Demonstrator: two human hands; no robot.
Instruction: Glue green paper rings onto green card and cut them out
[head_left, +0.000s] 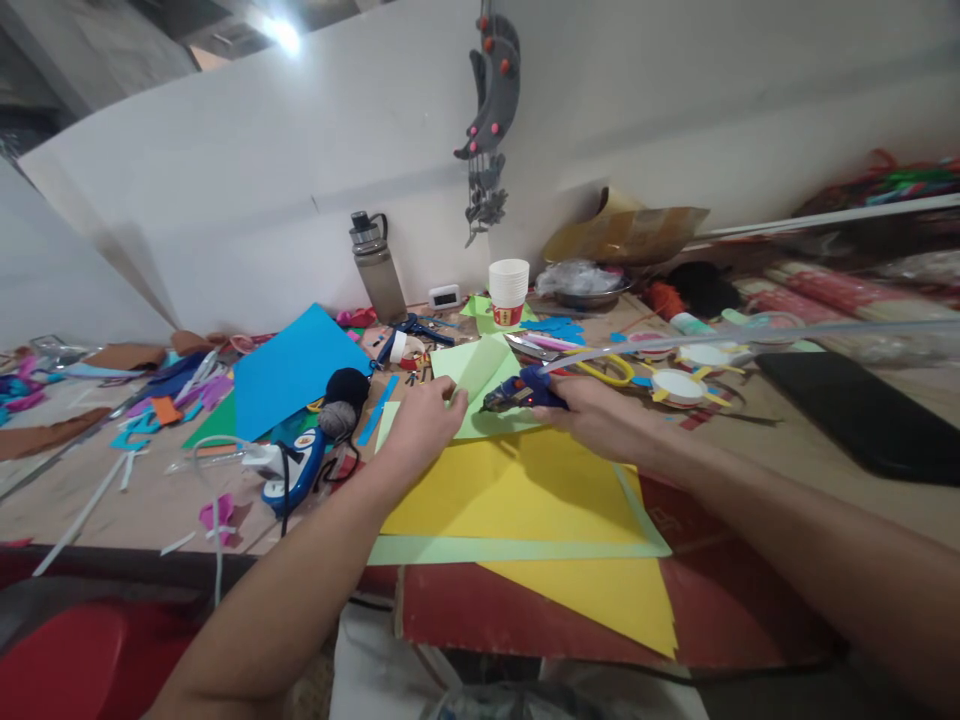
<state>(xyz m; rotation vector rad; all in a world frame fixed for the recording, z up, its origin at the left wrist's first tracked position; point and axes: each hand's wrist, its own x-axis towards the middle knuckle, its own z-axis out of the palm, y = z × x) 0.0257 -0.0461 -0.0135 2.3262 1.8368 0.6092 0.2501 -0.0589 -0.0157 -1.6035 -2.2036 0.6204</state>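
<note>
My right hand point(592, 410) is wrapped round a blue hot glue gun point(517, 392). A long translucent glue stick point(675, 338) runs out of its back toward the right. The gun's nozzle points left, just over a light green paper point(469, 362) with a raised, folded flap. With bent fingers, my left hand point(429, 420) pinches the left side of this paper; the fingertips are partly hidden. Underneath lie a large yellow sheet point(465, 490) and a wider pale green sheet point(525, 550).
To the left are a blue sheet point(300, 365), yarn balls point(341, 405) and a blue power strip point(304, 465) with a cord. Paper cups point(508, 290) and a bottle point(379, 270) stand behind. A black phone-like slab point(862, 415) and round paper pieces point(679, 387) lie right.
</note>
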